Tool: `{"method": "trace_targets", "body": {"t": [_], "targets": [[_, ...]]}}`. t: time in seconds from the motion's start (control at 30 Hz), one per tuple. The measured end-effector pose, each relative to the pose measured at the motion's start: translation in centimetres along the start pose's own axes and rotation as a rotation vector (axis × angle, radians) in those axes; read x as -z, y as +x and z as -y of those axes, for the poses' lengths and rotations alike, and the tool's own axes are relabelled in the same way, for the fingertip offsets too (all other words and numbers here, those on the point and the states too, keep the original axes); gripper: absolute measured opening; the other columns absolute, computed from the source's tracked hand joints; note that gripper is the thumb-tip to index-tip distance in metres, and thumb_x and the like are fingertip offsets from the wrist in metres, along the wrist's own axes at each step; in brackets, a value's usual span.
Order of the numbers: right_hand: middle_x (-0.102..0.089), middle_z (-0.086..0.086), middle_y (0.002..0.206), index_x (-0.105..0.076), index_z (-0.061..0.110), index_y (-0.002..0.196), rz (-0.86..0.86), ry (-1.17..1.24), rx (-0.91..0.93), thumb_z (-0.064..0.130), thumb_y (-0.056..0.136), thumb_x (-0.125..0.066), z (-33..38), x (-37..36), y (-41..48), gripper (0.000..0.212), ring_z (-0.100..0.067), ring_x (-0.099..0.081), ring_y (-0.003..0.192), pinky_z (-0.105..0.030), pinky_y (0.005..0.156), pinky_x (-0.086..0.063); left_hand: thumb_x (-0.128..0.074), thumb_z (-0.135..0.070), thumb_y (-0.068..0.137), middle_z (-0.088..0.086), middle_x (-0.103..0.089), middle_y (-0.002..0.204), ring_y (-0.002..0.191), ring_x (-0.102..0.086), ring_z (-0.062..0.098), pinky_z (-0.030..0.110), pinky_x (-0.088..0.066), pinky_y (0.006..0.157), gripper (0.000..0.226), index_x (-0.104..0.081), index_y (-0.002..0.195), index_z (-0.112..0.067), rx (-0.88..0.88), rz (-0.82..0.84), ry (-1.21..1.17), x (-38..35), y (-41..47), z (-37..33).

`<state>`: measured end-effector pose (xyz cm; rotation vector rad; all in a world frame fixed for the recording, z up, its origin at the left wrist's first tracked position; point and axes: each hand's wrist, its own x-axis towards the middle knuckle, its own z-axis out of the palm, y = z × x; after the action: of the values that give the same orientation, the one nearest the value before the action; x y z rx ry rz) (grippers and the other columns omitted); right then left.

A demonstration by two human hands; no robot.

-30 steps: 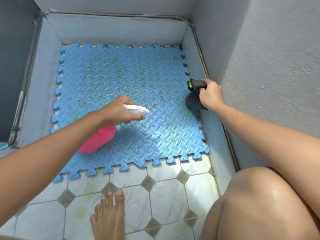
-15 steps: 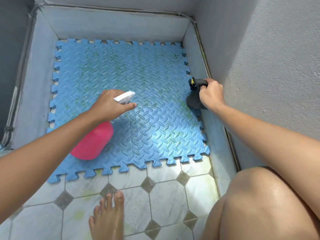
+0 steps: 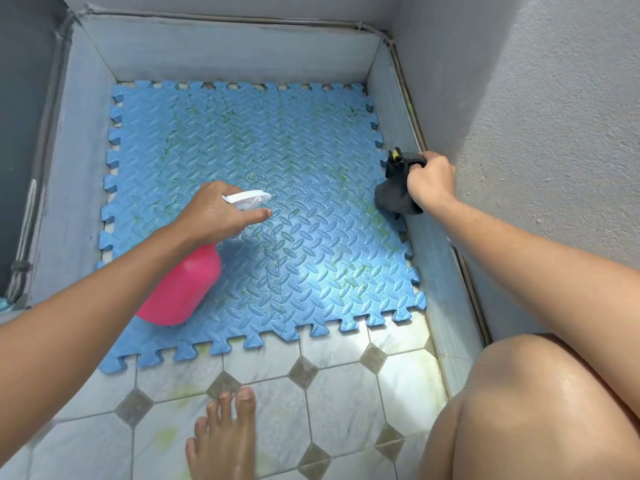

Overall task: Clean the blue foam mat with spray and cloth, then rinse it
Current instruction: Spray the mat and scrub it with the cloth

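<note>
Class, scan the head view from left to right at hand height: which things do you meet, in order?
Pink spray bottle → left hand → white spray nozzle → bare middle of the blue foam mat → dark cloth → right hand.

Foam mat (image 3: 311, 161): blue, diamond-plate relief, green staining. Spray bottle (image 3: 183, 289): pink body, white head. Cloth (image 3: 394, 199): dark grey. Floor (image 3: 346, 403): white tiles, grey diamond insets.
</note>
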<state>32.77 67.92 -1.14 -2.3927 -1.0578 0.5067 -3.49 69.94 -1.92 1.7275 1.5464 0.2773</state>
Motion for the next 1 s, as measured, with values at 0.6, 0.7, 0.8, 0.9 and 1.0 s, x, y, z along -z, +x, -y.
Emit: {"method": "trace_targets", "body": {"t": [0.6,0.7,0.8,0.9,1.0], "targets": [[-0.019,-0.005,0.163,-0.032,0.029,0.155,0.370,-0.375,0.203,0.039,0.103,-0.037,0.1,-9.6,-4.2,0.053,-0.038,-0.017,0.146,-0.053,0.116,-0.031,-0.071,-0.063,0.076,0.023,-0.064,0.070,0.057,-0.047,0.018,0.034,-0.040,0.064,0.064,-0.061,0.071,0.000,-0.106,-0.021,-0.035,1.4,-0.9,2.1],[-0.029,-0.007,0.156,-0.039,0.032,0.152,0.476,-0.445,0.507,0.036,0.102,-0.046,1.4,-10.6,-7.7,0.050,-0.035,-0.028,0.134,-0.050,0.109,-0.041,-0.077,-0.052,0.083,0.005,-0.067,0.059,0.052,-0.054,0.011,0.031,-0.044,0.065,0.048,-0.067,0.064,-0.009,-0.086,-0.051,-0.061,1.8,-0.7,2.8],[-0.045,-0.008,0.137,-0.050,0.035,0.144,0.633,-0.502,0.937,0.033,0.095,-0.058,1.8,-11.8,-12.3,0.050,-0.032,-0.040,0.116,-0.044,0.097,-0.047,-0.079,-0.051,0.082,-0.004,-0.063,0.052,0.044,-0.052,0.001,0.028,-0.043,0.060,0.044,-0.066,0.058,-0.017,-0.060,-0.039,-0.072,1.5,-0.2,3.4],[-0.050,-0.006,0.116,-0.061,0.036,0.135,0.819,-0.496,1.145,0.017,0.088,-0.061,1.4,-12.1,-14.2,0.051,-0.028,-0.047,0.103,-0.039,0.079,-0.048,-0.077,-0.059,0.078,0.003,-0.067,0.060,0.049,-0.054,0.008,0.032,-0.044,0.063,0.051,-0.068,0.063,-0.011,-0.044,-0.002,-0.061,1.3,0.6,3.6],[-0.053,-0.007,0.112,-0.065,0.034,0.127,0.692,-0.516,1.061,0.012,0.088,-0.056,0.7,-10.6,-10.8,0.046,-0.032,-0.054,0.101,-0.041,0.079,-0.052,-0.076,-0.060,0.078,0.005,-0.070,0.064,0.054,-0.056,0.015,0.030,-0.044,0.062,0.052,-0.070,0.065,-0.010,-0.041,0.052,-0.076,0.8,1.2,3.4]]}}
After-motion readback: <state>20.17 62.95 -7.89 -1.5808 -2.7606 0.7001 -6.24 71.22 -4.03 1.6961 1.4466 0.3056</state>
